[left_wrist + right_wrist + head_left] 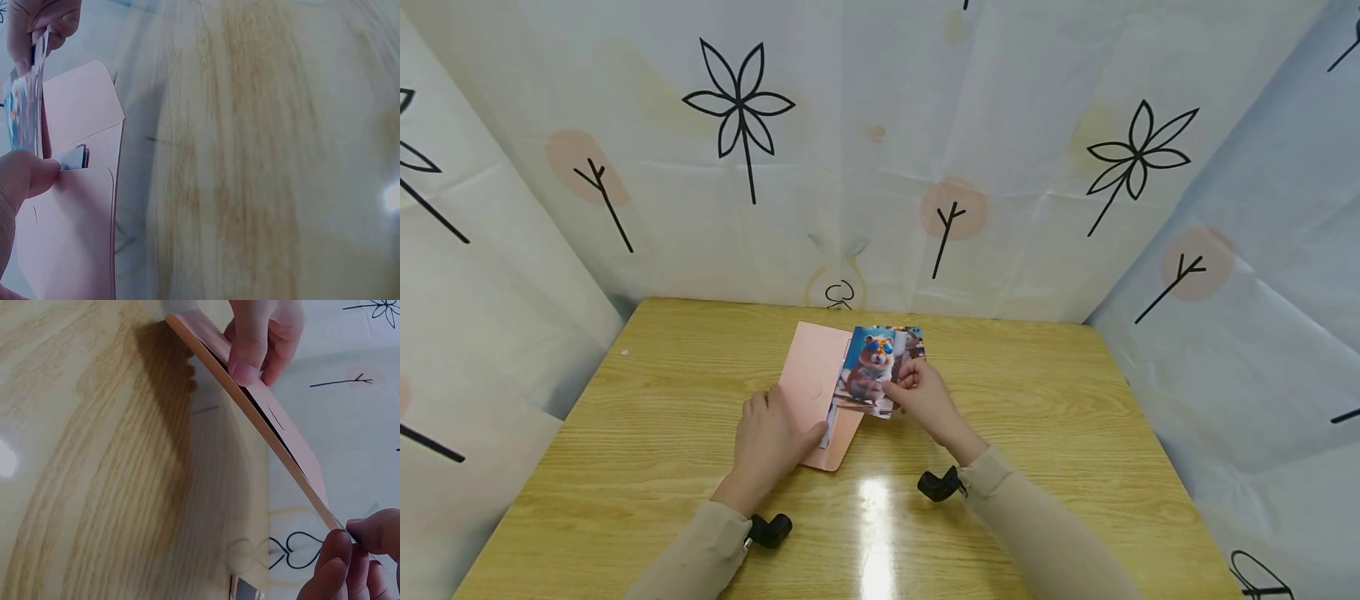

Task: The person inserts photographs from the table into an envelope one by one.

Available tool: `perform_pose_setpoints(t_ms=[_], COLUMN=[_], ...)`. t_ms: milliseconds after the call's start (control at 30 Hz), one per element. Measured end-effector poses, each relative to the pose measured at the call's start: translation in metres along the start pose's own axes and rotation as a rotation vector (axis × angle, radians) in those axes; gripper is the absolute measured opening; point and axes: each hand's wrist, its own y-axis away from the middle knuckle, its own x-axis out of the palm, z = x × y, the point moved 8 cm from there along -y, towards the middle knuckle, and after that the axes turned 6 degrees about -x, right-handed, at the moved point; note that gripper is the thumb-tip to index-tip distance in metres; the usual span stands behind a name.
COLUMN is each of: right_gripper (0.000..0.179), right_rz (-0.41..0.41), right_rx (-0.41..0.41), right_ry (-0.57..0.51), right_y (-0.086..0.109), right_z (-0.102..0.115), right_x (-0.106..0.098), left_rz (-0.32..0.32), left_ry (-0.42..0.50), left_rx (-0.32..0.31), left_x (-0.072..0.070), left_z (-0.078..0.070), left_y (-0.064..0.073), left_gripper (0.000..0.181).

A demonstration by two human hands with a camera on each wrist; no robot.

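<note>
My left hand (767, 437) grips a pink envelope (812, 367), its thumb at the mouth and its fingers along the far side. The envelope is tilted, with its flap (81, 103) folded open. Thumb and fingers of my right hand (928, 400) pinch several picture cards (868, 367) beside the mouth; the front one shows a furry bear-like animal in sunglasses. Next to my left thumb, a pale card corner (74, 161) pokes out of the mouth. The envelope's inside is mostly hidden.
Another picture card (245, 590) shows at the lower edge of the right wrist view. The wooden table (1037, 400) reflects a bright light near its front. White printed cloth (865, 167) stands behind and at both sides. Black cameras sit at both wrists.
</note>
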Motion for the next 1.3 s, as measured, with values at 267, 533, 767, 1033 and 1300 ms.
perform_pose_setpoints(t_ms=[267,533,767,1033,1300], right_gripper=[0.026,0.029,0.033,0.038,0.036], right_rz=[0.049,0.120,0.213,0.087,0.070], right_rx=[0.008,0.060,0.060,-0.005,-0.045], right_ry=[0.037,0.035,-0.022,-0.096,-0.030], right_y=[0.004,0.009,0.016,0.015,0.011], right_z=[-0.004,-0.008,0.009,0.016,0.021], right_x=[0.012,0.022,0.033,0.030,0.037], left_rz=[0.001,-0.017,-0.014,-0.030,-0.008], left_ry=[-0.003,0.008,-0.005,-0.003,-0.005], left_rx=[-0.018,-0.012,-0.007,-0.008,-0.024], left_x=[0.002,0.000,0.002,0.002,0.003], left_z=[0.002,0.004,0.005,0.005,0.004], left_y=[0.000,0.001,0.001,0.001,0.002], left_gripper=[0.096,0.096,0.096,0.094,0.095])
